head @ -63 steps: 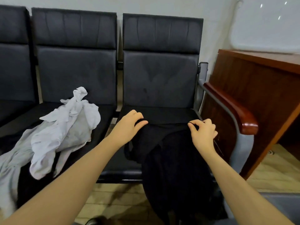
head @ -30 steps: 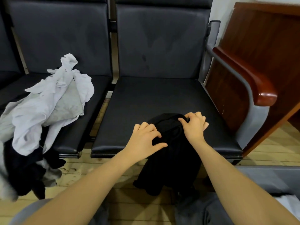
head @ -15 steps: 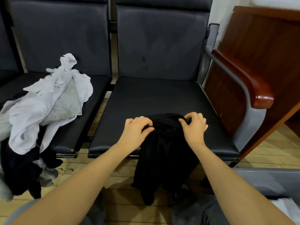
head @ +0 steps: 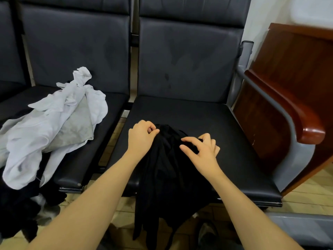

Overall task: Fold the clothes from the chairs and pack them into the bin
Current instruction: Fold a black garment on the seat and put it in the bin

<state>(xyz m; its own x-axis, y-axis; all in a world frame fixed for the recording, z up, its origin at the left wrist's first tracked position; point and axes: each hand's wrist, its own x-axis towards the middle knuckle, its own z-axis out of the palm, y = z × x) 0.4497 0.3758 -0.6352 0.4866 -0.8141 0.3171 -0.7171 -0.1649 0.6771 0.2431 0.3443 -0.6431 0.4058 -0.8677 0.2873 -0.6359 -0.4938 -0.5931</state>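
Gathering the black garment (head: 167, 170) at the seat's six-o'clock edge, the left hand (head: 141, 137) pinches its top; the right hand (head: 201, 150) hovers loosely curled. Next, spreading it flat.

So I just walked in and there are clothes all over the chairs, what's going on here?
A person is sorting laundry on a row of black padded chairs. The left hand pinches the top edge of a black garment draped over the front of the right-hand seat, while the right hand hovers over it, fingers spread. A crumpled white and grey clothes pile waits unfolded on the neighbouring seat.
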